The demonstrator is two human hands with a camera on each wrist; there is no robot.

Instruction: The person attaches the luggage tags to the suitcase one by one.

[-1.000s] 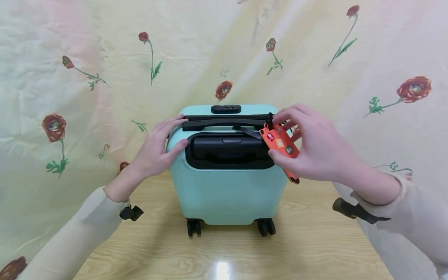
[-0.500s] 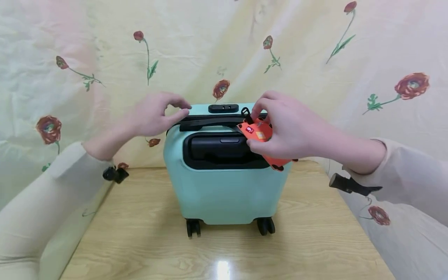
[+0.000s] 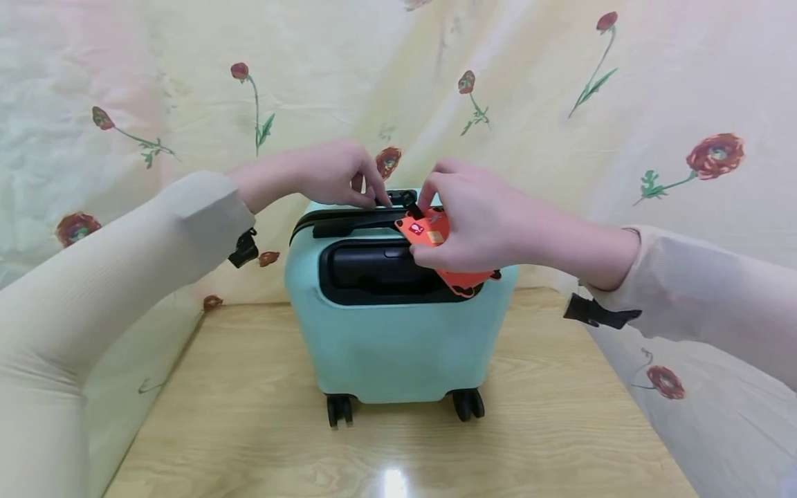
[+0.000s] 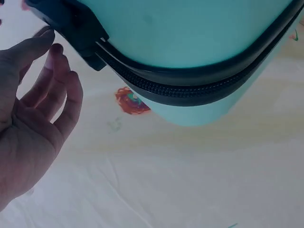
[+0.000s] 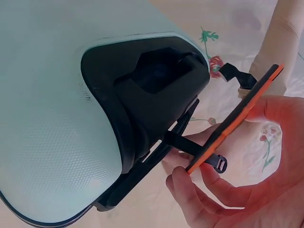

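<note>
A mint-green suitcase [image 3: 398, 353] stands upright on its wheels. My right hand [image 3: 476, 218] pinches an orange luggage tag [image 3: 463, 280] between thumb and fingers, in front of the suitcase's upper edge. From the tag a black strap [image 5: 183, 142] with a small buckle [image 5: 220, 164] at its end runs by the black carry handle [image 3: 351, 225]. Over the suitcase top is my left hand [image 3: 339, 176], its fingers bent, fingertips right at the black combination lock [image 4: 78, 28]. In the left wrist view the other fingers curl loosely below the lock.
Black caster wheels [image 3: 339, 409] rest on a wood-grain table [image 3: 249, 429]. Behind and at both sides hangs a cream cloth [image 3: 349, 76] with red flowers. The black handle recess [image 3: 367, 270] sits in the suitcase front. Each sleeve carries a black wrist strap [image 3: 600, 311].
My left hand has left the suitcase's upper left edge and come right to the lock. My right hand has moved left with the luggage tag, which now tilts more sideways.
</note>
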